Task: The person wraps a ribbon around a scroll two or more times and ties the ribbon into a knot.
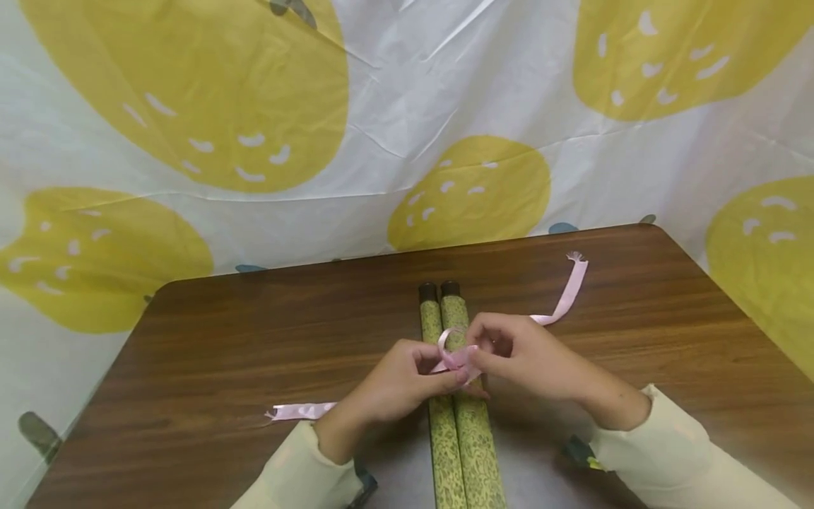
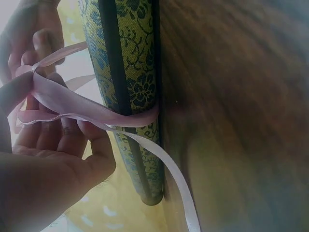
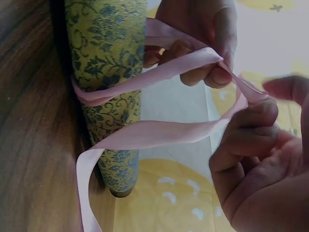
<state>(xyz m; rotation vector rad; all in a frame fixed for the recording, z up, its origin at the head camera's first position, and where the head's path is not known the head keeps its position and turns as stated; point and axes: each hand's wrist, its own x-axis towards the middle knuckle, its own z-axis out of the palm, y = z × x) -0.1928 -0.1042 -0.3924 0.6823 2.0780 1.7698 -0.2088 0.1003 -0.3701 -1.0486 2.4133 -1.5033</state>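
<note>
Two brocade-covered rolls (image 1: 475,445), yellow-green with dark floral patterning and dark end caps (image 1: 450,288), lie side by side on the table. A pink satin ribbon (image 3: 161,135) wraps round them. Above the rolls, my left hand (image 1: 400,382) pinches the ribbon between thumb and fingers. My right hand (image 1: 531,357) pinches it just to the right, and a small loop (image 1: 448,343) stands up between the hands. In the right wrist view, the ribbon is gathered where the fingertips of both hands meet it. Frayed ribbon tails (image 1: 571,286) stretch out to both sides.
The brown wood-grain table (image 1: 254,332) has rounded far corners. Behind it hangs a white curtain (image 1: 394,71) with large yellow fruit prints. Dark wrist-worn devices (image 1: 580,452) show under the pale sleeves (image 1: 661,445).
</note>
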